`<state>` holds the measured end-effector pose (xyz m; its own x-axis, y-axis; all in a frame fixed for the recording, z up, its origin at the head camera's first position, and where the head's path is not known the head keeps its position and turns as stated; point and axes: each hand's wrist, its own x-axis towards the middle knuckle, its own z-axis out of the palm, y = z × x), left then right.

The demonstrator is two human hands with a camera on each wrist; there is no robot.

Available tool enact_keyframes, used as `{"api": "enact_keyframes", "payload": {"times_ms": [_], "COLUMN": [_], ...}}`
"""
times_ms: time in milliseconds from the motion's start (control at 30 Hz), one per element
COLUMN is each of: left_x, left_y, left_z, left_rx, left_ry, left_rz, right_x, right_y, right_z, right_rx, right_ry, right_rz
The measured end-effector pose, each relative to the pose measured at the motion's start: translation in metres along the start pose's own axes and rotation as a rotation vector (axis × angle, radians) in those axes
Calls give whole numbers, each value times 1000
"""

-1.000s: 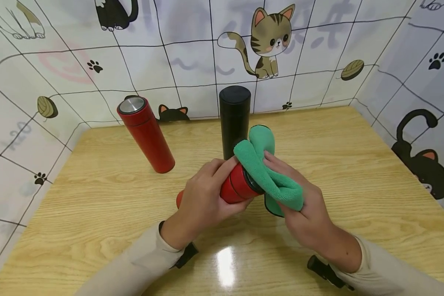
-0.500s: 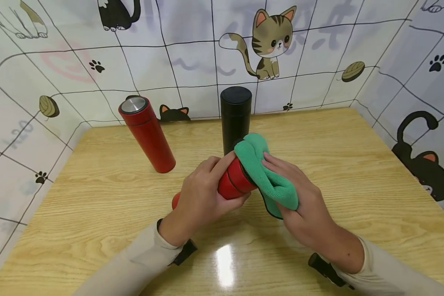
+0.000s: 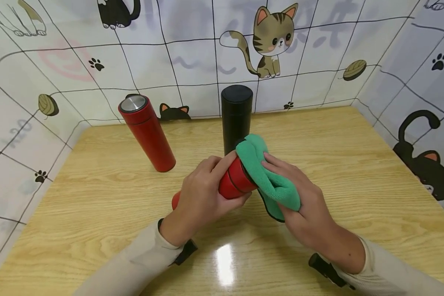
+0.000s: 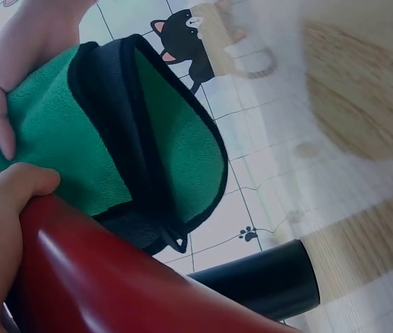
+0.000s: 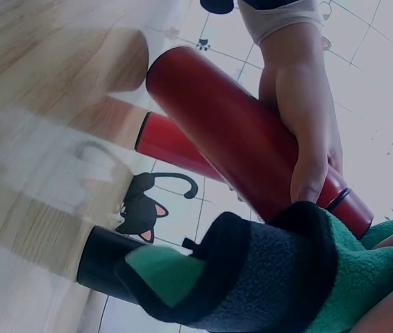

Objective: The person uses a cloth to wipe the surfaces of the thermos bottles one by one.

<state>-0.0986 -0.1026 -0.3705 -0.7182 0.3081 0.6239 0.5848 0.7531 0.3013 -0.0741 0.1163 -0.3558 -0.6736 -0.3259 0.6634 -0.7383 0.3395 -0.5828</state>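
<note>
My left hand (image 3: 201, 195) grips a red thermos (image 3: 234, 181) near its capped end. The bottle is tilted, its base pointing down and left. My right hand (image 3: 305, 199) holds a folded green cloth (image 3: 268, 176) with black edging, pressed over the cap end. The cloth hides the top of the cap. In the left wrist view the cloth (image 4: 64, 132) shows a dark underside fold beside the bottle's red body (image 4: 113, 277). The right wrist view shows the red thermos (image 5: 231, 132) at full length, the left hand wrapped round it.
A second red thermos (image 3: 148, 135) with a silver-topped lid stands at the back left of the wooden table (image 3: 96, 205). Behind the cloth stands a black thermos (image 3: 237, 117), its lower part hidden. Cat-printed sheeting (image 3: 188, 61) encloses the table's back and sides.
The cloth and right hand have shifted slightly left over the cap, and the held thermos has moved a little left and up. Over the last half second almost nothing moves.
</note>
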Motion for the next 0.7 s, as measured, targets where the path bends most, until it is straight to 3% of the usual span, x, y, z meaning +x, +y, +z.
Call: {"api": "enact_keyframes", "payload": {"times_ms": [167, 267, 467, 700], "left_x": [1, 1, 2, 3], "left_y": [0, 1, 3, 6], "left_z": [0, -1, -5, -9], "left_rx": [-17, -55, -253, -561], "left_ry": [-9, -9, 90, 236], "left_rz": [7, 26, 120, 256], "right_x": [-1, -1, -3, -11], "right_y": [1, 1, -1, 3], "right_z": [1, 1, 3, 7], "right_rx": [88, 226, 538, 585], "right_ry": [33, 53, -25, -240], "right_rz": [-73, -62, 151, 414]}}
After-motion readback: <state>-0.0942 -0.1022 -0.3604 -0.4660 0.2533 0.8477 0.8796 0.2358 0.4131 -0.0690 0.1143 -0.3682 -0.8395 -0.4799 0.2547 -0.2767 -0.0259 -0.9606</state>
